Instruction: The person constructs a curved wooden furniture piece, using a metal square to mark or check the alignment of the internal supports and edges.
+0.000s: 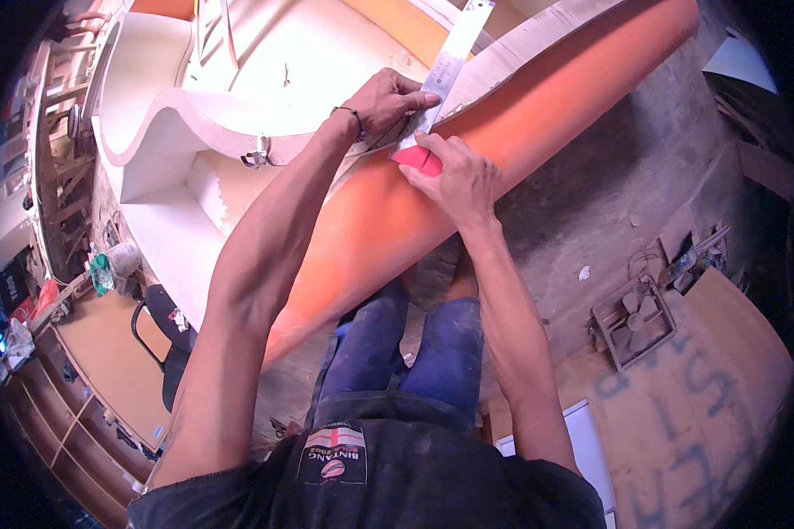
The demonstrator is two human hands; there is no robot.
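Observation:
My left hand [386, 108], with a dark band at its wrist, has its thumb over a flat silver metal strip [451, 63] like a steel ruler. The fingers are closed around its lower part. Close beside it, my right hand [464, 181] is closed on a red piece [422, 160] at the strip's near end. Whether the red piece is the strip's handle or a separate tool I cannot tell. Both hands are over the upper edge of a large orange curved panel [362, 229]. A pale rim [538, 44] runs along that edge.
White curved moulded surfaces [172, 229] lie to the left, with a small metal clamp-like piece [256, 153] on their edge. A dark chair [161, 331] stands at left. On the floor at right are a framed fan [633, 322] and a wooden board [706, 414] with painted marks.

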